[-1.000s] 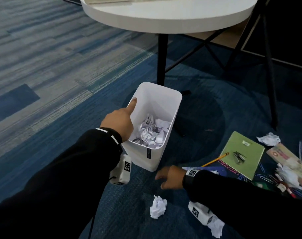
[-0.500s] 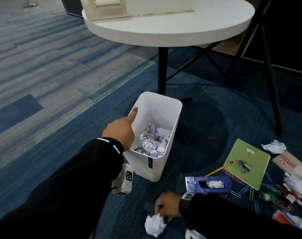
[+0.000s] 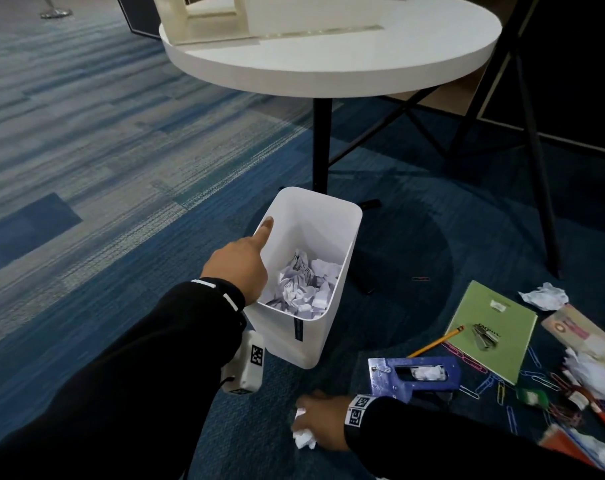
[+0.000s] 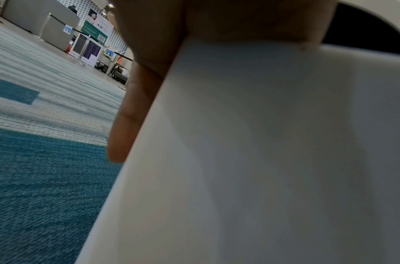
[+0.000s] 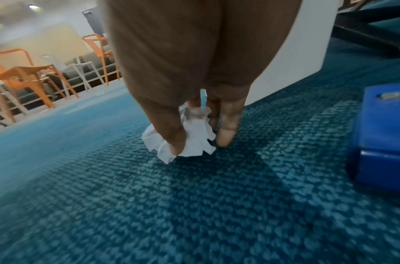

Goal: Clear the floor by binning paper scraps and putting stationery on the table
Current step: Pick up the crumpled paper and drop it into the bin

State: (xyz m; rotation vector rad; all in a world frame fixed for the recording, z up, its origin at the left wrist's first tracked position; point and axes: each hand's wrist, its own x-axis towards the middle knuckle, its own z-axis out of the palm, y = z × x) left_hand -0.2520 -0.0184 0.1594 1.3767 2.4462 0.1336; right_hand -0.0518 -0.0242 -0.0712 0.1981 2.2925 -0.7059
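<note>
A white bin stands on the blue carpet below the round white table, with crumpled paper inside. My left hand grips the bin's left rim, thumb inside and fingers down the outer wall. In front of the bin, my right hand pinches a crumpled paper scrap low over the carpet. The right wrist view shows the fingers of the right hand closed on that scrap.
To the right on the floor lie a blue stapler, a yellow pencil, a green notebook, several paper clips and more paper balls. Black table legs stand behind the bin.
My right hand moved from beside the stapler down to the paper scrap on the carpet and took hold of it. My left hand stayed on the bin's rim.
</note>
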